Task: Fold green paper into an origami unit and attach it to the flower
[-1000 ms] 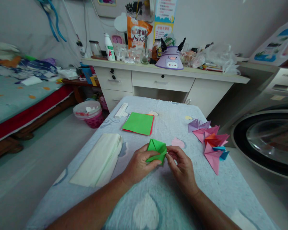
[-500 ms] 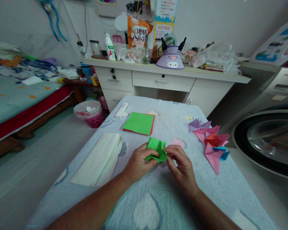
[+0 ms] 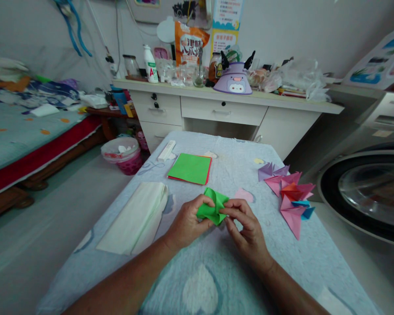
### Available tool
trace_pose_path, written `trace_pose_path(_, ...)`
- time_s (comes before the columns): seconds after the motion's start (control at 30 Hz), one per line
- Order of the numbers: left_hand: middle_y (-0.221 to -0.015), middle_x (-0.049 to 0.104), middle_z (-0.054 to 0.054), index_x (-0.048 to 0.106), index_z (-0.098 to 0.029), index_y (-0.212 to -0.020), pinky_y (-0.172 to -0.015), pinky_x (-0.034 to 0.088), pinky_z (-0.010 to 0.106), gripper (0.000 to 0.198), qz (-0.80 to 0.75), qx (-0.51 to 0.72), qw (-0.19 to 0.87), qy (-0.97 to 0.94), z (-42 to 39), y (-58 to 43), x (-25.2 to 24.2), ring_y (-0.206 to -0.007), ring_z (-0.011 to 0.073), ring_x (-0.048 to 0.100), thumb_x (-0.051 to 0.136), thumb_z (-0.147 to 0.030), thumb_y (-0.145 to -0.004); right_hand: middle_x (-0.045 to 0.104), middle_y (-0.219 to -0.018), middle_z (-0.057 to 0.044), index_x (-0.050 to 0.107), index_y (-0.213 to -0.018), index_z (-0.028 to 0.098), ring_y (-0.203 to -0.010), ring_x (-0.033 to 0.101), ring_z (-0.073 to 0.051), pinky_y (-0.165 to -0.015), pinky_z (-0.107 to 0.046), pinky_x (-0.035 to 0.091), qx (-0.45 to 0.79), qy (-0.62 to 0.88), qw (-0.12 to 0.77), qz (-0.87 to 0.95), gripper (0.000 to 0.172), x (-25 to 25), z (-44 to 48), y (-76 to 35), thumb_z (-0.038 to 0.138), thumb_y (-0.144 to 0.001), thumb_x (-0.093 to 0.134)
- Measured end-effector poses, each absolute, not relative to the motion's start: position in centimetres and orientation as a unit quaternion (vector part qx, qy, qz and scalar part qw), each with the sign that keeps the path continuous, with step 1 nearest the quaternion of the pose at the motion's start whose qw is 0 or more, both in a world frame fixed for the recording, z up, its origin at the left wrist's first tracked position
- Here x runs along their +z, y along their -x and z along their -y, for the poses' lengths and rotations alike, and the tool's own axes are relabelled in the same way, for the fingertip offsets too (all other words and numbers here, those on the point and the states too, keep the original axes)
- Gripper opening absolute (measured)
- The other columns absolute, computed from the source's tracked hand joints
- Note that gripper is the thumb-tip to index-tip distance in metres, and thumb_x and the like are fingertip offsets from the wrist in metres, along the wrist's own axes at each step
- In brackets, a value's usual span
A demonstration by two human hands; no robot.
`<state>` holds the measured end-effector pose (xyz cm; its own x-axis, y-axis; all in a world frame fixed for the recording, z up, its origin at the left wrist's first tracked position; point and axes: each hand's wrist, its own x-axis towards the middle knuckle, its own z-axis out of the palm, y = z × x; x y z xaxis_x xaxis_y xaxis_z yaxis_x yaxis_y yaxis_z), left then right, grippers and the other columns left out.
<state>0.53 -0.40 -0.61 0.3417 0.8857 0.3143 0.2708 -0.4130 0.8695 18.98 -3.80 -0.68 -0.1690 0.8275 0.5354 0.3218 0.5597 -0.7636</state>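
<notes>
A partly folded sheet of green origami paper [image 3: 213, 205] is held between both hands above the table. My left hand [image 3: 188, 221] pinches its left side, thumb below and fingers on top. At the right edge, my right hand [image 3: 246, 221] is closed on the paper with thumb and fingertips. Creases and raised flaps show across its middle. Beyond the hands lies a stack of square paper [image 3: 190, 168], green on top with red beneath. Several folded paper shapes [image 3: 292, 192] in purple, pink, red and blue sit in a cluster to the right.
A cream folded packet [image 3: 134, 218] lies left of my hands, and a small white box [image 3: 166, 151] near the far left corner. A patterned cloth [image 3: 200, 288] covers the table. A pink bin [image 3: 128, 159] stands left, a washing machine [image 3: 371, 175] right, a cluttered white desk [image 3: 223, 105] behind.
The green paper has turned slightly and its flaps sit differently. My right fingers have moved left, further over the paper. The other things stay where they were.
</notes>
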Motion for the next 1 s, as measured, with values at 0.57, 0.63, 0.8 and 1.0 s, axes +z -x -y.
trace_pose_path(0.57,-0.086,0.068,-0.002,0.064,-0.020,-0.093,-0.076,0.046,0.024,0.023,-0.376,0.425,0.374,-0.734,0.34,-0.57,-0.15,-0.080,0.0131,0.063,0.072,-0.012,-0.074,0.058,-0.098,-0.004,0.056,-0.112,0.025,-0.083,0.057,-0.016,-0.069,-0.028,0.049,0.247,0.429,0.509,0.704,0.026,-0.87,3.88,-18.94,0.014,-0.089,0.055)
trace_pose_path(0.63,-0.086,0.068,-0.002,0.064,-0.020,-0.093,-0.076,0.046,0.024,0.022,-0.376,0.425,0.373,-0.734,0.35,-0.58,-0.12,-0.080,0.0131,0.063,0.072,-0.012,-0.074,0.058,-0.098,-0.004,0.057,-0.112,0.025,-0.082,0.056,-0.016,-0.068,-0.028,0.049,0.237,0.425,0.507,0.711,0.026,-0.86,3.81,-18.94,0.013,-0.089,0.054)
trace_pose_path(0.8,-0.086,0.067,-0.004,0.062,-0.020,-0.093,-0.075,0.045,0.023,0.023,-0.386,0.415,0.375,-0.734,0.46,-0.53,-0.15,-0.080,0.0121,0.062,0.073,-0.013,-0.074,0.056,-0.101,-0.005,0.060,-0.117,0.027,-0.084,0.057,-0.016,-0.070,-0.029,0.049,0.229,0.411,0.503,0.725,0.032,-0.94,3.79,-19.06,0.011,-0.091,0.052)
trace_pose_path(1.0,-0.089,0.066,-0.004,0.058,-0.022,-0.100,-0.076,0.045,0.022,0.033,-0.397,0.410,0.371,-0.733,0.63,-0.44,-0.22,-0.080,0.0121,0.061,0.074,-0.014,-0.072,0.054,-0.100,-0.004,0.061,-0.119,0.031,-0.090,0.058,-0.016,-0.074,-0.030,0.049,0.232,0.401,0.502,0.731,0.038,-1.07,3.87,-19.06,0.008,-0.091,0.050)
